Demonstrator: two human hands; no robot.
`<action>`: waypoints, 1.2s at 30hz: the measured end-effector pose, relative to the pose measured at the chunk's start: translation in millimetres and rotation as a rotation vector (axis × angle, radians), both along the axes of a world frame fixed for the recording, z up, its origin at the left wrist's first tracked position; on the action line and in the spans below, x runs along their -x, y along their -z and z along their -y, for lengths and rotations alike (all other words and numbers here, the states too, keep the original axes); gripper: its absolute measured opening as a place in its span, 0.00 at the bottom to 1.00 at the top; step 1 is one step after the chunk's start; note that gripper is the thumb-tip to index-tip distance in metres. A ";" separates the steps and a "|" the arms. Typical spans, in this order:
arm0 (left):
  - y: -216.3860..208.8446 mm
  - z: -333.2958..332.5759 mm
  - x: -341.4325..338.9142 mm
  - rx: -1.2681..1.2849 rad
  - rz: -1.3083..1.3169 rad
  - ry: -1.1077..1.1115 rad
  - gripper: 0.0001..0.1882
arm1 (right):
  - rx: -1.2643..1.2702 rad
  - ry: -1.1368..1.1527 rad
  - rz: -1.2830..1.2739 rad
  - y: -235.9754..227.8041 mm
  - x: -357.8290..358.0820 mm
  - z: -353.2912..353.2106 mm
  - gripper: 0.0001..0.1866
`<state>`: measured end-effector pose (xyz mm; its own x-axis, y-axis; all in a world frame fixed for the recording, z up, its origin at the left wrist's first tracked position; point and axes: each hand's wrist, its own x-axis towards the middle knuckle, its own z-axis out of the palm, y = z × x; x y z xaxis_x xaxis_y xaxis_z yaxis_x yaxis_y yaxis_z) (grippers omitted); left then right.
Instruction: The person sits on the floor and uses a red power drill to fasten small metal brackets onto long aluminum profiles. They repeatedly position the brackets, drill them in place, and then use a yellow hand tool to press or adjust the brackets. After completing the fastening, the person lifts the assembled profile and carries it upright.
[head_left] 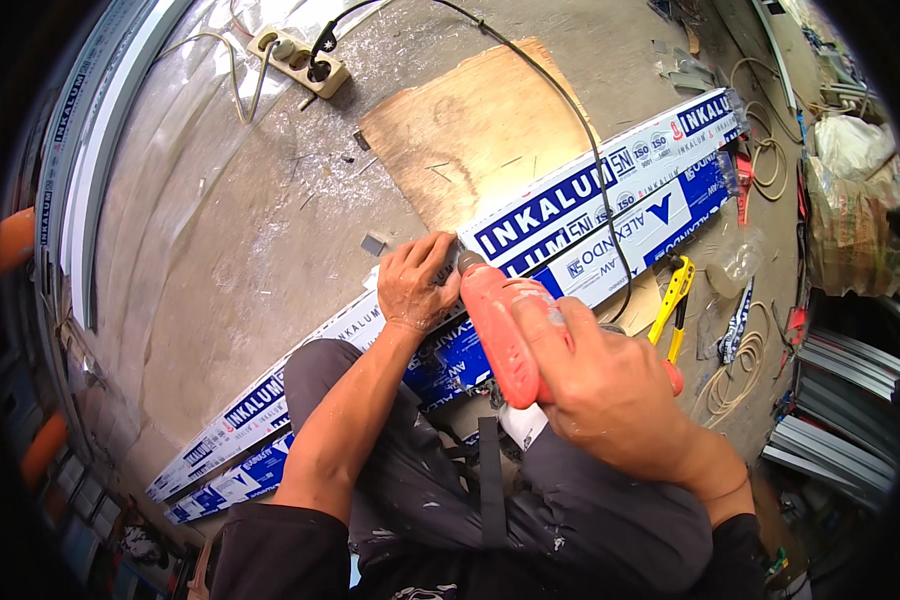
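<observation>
My right hand is wrapped round the grip of a red power drill. The drill's chuck points away from me, down at the film-wrapped metal profile beside my left fingers. My left hand is closed on that profile, just left of the drill tip, its fingers bent over the edge. The profile runs slantwise from lower left to upper right across my lap, and a second profile in blue and white film lies along its near side. My left hand hides the exact drilling spot.
A plywood sheet lies on the floor beyond the profiles. A power strip feeds a black cable that crosses the profiles. A yellow hand tool and coiled cord lie to the right. Metal lengths are stacked farther right.
</observation>
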<state>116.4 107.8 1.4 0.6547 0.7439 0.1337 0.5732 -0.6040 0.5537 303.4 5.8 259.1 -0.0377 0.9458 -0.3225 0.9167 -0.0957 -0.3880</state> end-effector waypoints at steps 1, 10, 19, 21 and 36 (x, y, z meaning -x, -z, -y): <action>0.4 -0.1 -0.6 0.006 0.011 -0.002 0.25 | -0.010 -0.037 0.052 -0.5 2.5 -5.0 0.31; 6.1 1.0 -3.1 0.055 -0.029 -0.005 0.22 | -0.005 -0.197 0.235 -9.6 12.5 -34.4 0.27; 6.9 -0.5 -9.5 0.006 -0.048 0.012 0.25 | -0.037 -0.206 0.287 -8.0 14.1 -50.8 0.24; 7.8 -1.4 -9.0 -0.022 -0.048 0.024 0.26 | -0.043 -0.218 0.289 -8.1 12.7 -52.9 0.24; 8.3 -1.0 -8.3 -0.051 -0.110 0.030 0.27 | -0.103 -0.236 0.276 -5.7 12.1 -51.5 0.22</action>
